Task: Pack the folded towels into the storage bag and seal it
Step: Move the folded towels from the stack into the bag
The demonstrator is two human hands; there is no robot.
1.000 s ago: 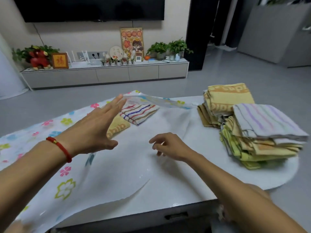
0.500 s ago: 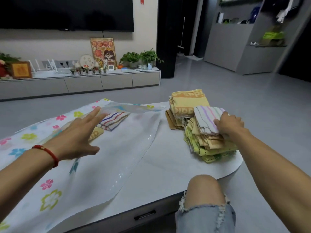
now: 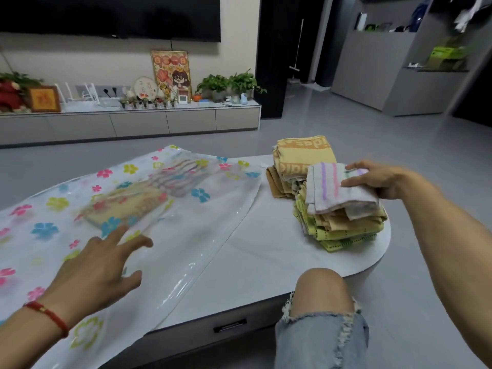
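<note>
A flower-printed plastic storage bag lies flat across the left of the white table. Through its film show a yellow towel and a striped towel. My left hand hovers open over the bag's near part, fingers spread. Two stacks of folded towels stand at the table's right end: a yellow-orange stack behind, a mixed stack in front. My right hand grips the white towel with purple stripes on top of the front stack.
My bare knee in torn jeans pokes up at the table's near edge. A low TV cabinet with plants and ornaments runs along the far wall. Grey floor lies around the table.
The bag's top layer has dropped flat over the two towels inside. My left hand pulled back toward me. My right hand went to the front stack and closed on the top striped towel.
</note>
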